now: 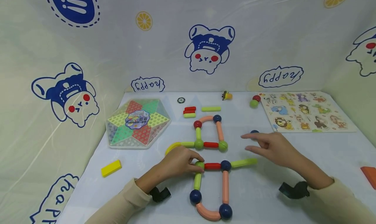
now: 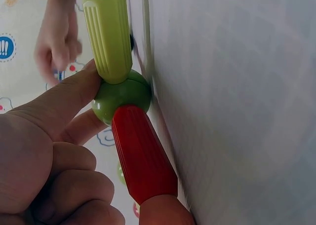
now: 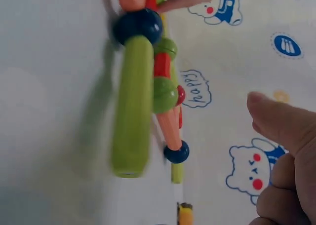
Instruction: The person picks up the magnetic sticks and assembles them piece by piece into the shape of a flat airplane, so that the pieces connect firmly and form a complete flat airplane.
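Note:
My left hand (image 1: 180,162) pinches a green ball (image 2: 121,96) between thumb and index finger. This ball joins a light green rod (image 2: 107,37) and a red rod (image 2: 143,156) in the nearer loop. That loop also has blue balls (image 1: 225,165), a long salmon rod (image 1: 225,186) and a curved salmon piece (image 1: 208,212); a light green rod (image 1: 244,162) sticks out to its right. My right hand (image 1: 274,149) holds nothing, thumb and index finger apart, beside a partly hidden blue ball (image 1: 254,131). A second loop with green balls (image 1: 198,143) lies just beyond.
A hexagonal plastic case (image 1: 138,122) lies at the back left, with a yellow block (image 1: 111,168) in front. Short rods (image 1: 189,112) lie behind the loops. An animal picture board (image 1: 308,113) and a red and green ball pair (image 1: 255,101) are at the back right.

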The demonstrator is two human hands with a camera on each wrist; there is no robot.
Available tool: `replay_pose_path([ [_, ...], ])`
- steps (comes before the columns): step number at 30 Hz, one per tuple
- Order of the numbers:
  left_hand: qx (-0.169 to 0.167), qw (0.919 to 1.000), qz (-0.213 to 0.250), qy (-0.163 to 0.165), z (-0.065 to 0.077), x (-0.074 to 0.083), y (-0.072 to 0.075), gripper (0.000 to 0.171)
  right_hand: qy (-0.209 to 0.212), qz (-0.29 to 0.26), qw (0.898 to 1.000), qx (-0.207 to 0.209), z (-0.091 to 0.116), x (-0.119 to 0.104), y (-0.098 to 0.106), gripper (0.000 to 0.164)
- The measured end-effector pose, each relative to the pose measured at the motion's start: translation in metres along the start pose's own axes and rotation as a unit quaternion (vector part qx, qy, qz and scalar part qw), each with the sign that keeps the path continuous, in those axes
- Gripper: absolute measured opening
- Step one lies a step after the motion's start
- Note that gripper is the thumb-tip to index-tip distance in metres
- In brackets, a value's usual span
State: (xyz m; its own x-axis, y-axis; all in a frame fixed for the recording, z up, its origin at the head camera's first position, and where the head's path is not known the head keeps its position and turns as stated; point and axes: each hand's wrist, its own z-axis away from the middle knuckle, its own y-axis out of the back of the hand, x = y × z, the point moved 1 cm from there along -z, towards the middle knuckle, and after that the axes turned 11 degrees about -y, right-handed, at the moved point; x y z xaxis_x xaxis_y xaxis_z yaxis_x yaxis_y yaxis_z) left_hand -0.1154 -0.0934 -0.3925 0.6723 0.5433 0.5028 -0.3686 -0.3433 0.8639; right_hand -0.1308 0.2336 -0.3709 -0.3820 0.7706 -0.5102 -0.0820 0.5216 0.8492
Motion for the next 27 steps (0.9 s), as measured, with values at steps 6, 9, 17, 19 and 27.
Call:
replay_pose_path([
  [6, -0.001, 1.0000, -0.002, -0.004, 0.002, 0.001, 0.001, 0.035, -0.032, 0.045, 0.998, -0.025, -0.078, -0.002, 0.002, 0.030],
  [9, 0.000, 1.0000, 0.000, -0.004, 0.002, 0.001, 0.002, 0.035, -0.070, 0.066, 0.994, -0.043, -0.119, -0.001, -0.002, 0.029],
  [17, 0.008, 0.9998, 0.001, -0.018, 0.002, 0.001, 0.000, 0.034, -0.093, 0.130, 0.980, -0.119, -0.185, -0.002, -0.023, 0.032],
  [19, 0.009, 0.9998, 0.002, -0.017, 0.002, 0.001, 0.000, 0.035, -0.092, 0.140, 0.978, -0.122, -0.194, -0.001, -0.027, 0.032],
  [27, 0.010, 0.9998, 0.002, -0.015, 0.002, -0.001, 0.000, 0.035, -0.116, 0.137, 0.975, -0.130, -0.210, 0.008, -0.039, 0.028],
])
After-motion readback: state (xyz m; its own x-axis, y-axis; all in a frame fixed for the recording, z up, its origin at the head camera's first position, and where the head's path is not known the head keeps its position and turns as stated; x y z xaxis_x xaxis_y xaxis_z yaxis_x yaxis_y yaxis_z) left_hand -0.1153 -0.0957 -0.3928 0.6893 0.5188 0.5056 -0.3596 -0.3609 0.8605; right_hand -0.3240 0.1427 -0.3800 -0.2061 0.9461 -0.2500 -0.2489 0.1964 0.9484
